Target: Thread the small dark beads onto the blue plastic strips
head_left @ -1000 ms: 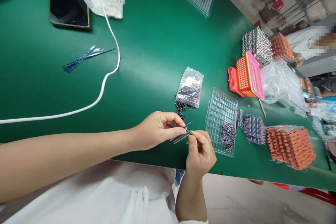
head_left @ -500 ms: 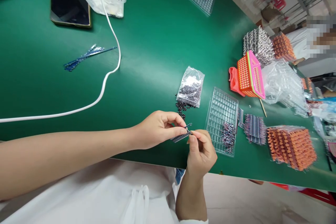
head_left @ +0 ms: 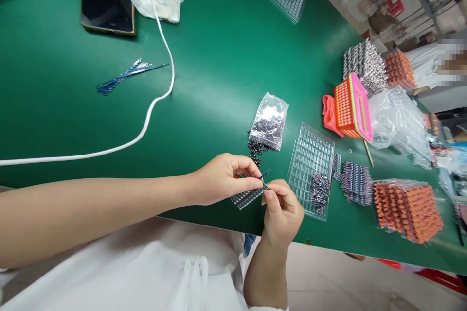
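Observation:
My left hand [head_left: 226, 180] is closed, thumb and fingers pinching a dark segmented strip [head_left: 247, 198] that slants down below the thumb. A thin blue piece [head_left: 265, 173] sticks out past the fingertips. Against the strip's right end, my right hand [head_left: 283, 211] is closed in a pinch; whatever lies between its fingertips is too small to make out. Just beyond the left fingers, small dark beads [head_left: 256, 148] spill in front of a clear plastic bag [head_left: 269, 119] of more beads. To the right lies a clear compartment tray [head_left: 304, 150] with a heap of small dark-and-pink parts [head_left: 319, 192].
Right of the tray are rows of dark-and-pink parts [head_left: 357, 183] and an orange stack [head_left: 408, 211]. Behind these stand an orange-and-pink basket [head_left: 348, 112] and clear plastic [head_left: 397, 116]. A white cable [head_left: 150, 112] crosses the left, near a phone [head_left: 107, 2]. A person [head_left: 425, 65] is at far right.
More of the dark segmented strip shows below my left thumb, tilted toward me. Both hands stay together at its end. The whole view has shifted slightly.

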